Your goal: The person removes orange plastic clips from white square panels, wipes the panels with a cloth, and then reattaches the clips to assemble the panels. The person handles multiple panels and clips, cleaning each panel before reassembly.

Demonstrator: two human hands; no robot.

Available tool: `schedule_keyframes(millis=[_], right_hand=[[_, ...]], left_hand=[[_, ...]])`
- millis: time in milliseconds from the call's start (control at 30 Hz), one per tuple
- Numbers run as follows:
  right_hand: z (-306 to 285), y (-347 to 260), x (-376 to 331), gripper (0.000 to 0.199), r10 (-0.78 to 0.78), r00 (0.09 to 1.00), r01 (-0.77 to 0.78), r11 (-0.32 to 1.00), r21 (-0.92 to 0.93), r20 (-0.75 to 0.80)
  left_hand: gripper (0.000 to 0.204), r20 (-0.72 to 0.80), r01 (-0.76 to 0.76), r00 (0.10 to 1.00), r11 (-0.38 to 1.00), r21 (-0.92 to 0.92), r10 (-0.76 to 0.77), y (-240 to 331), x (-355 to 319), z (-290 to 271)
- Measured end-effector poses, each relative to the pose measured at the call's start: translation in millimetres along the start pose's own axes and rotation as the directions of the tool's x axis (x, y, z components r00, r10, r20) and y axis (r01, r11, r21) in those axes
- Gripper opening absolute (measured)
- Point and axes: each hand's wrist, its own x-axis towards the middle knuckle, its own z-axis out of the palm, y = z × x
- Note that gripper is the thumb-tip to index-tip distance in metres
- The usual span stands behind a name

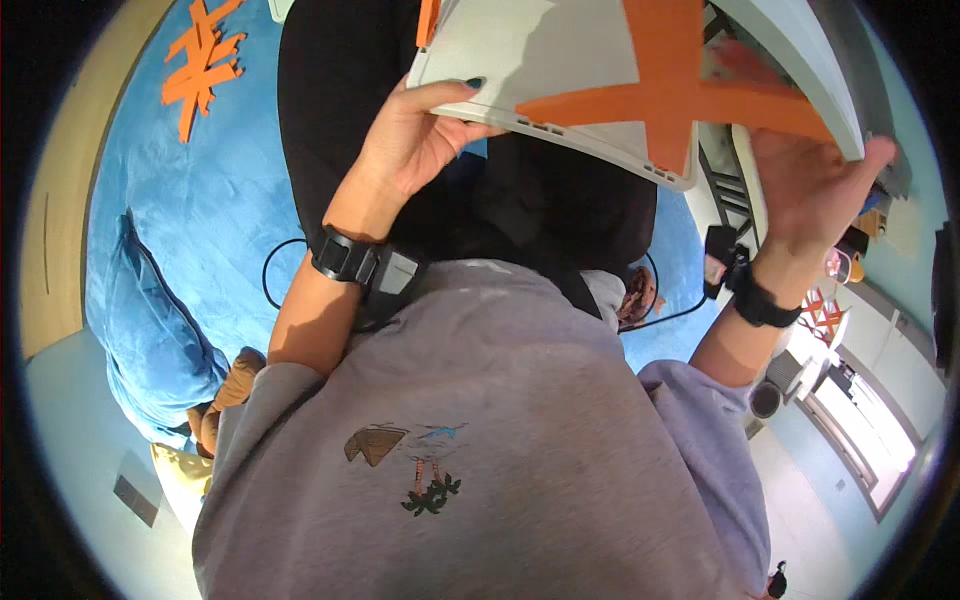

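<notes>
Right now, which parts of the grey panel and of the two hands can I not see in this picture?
Head view:
- The grey panel with orange tape: its top is cut off by the picture's upper edge.
- Left hand: only the thumb lies on the face; the panel hides the fingers.
- Right hand: the fingers go behind the panel's right edge.
- Lap and legs: hidden by the panel and the grey sweatshirt.

orange tape cross (672, 95) on the held grey panel (520, 60); orange tape marks (203, 65) on the blue blanket (200, 210).
</notes>
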Motion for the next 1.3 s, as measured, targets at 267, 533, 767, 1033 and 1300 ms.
schedule_keyframes(millis=[267, 533, 767, 1033, 1300], right_hand=[[16.0, 39.2, -15.3, 0.035, -0.073, 0.96, -0.209, 0.456, -0.865, -0.27], [3.7, 58.5, 3.4, 0.027, -0.228, 0.902, -0.262, 0.383, -0.886, -0.366], [-13.0, 47.1, -2.7, 0.024, -0.231, 0.875, -0.341, 0.333, -0.879, -0.426], [-19.0, 45.2, -1.6, 0.027, -0.253, 0.813, -0.457, 0.279, -0.845, -0.524], [-10.5, 49.9, -0.8, 0.03, -0.226, 0.813, -0.5, 0.2, -0.842, -0.536]], left_hand=[[0.038, 0.078, -0.026, 0.997, 0.96, 0.28, 0.004, 46.2, 52.7, -2.4], [0.036, 0.02, 0.065, 0.997, 0.945, 0.321, -0.075, 41.0, 120.7, 11.4], [0.04, -0.062, -0.102, 0.994, 0.979, -0.177, 0.092, 1.7, 146.0, 39.5], [0.05, -0.083, -0.091, 0.994, 0.982, -0.164, 0.078, -4.7, 140.0, 35.1], [0.046, -0.032, -0.164, 0.986, 0.986, -0.011, 0.163, -6.3, 126.4, 32.8]])
